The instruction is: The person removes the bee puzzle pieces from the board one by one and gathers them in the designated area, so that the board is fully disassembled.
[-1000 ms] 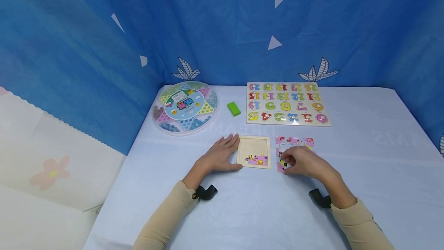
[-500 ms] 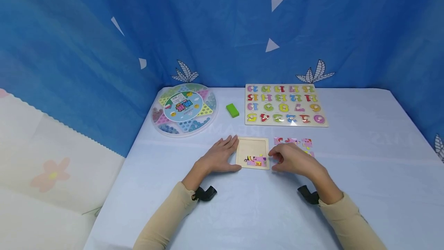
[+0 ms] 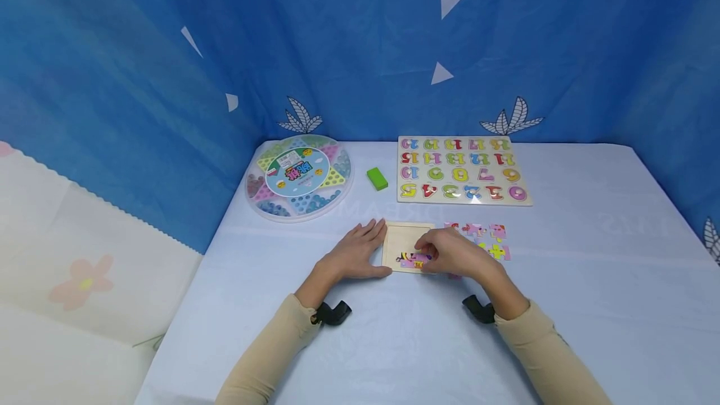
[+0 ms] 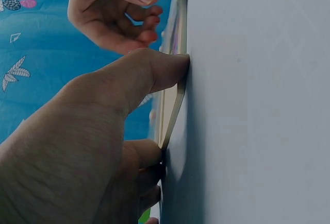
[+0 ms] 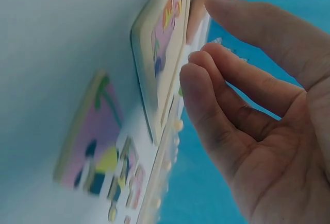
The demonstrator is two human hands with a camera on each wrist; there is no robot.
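My left hand rests against the left side of a square wooden puzzle frame, its fingers spread along the edge and the thumb at the near corner. Joined pink jigsaw pieces lie in the frame's near right part. Over that part hovers my right hand, fingers loosely bent. In the right wrist view, thumb and fingertips stand apart with nothing between them. Loose pink jigsaw pieces are laid out right of the frame, some of them hidden under the right hand; one nearer loose piece lies flat on the table.
Behind the frame lies a number puzzle board. A green block sits to its left, then a round clear-lidded game box. A blue curtain borders the back of the white table.
My right hand has moved left from the loose pieces to over the frame's right side, uncovering some loose pieces. The left hand has stayed at the frame.
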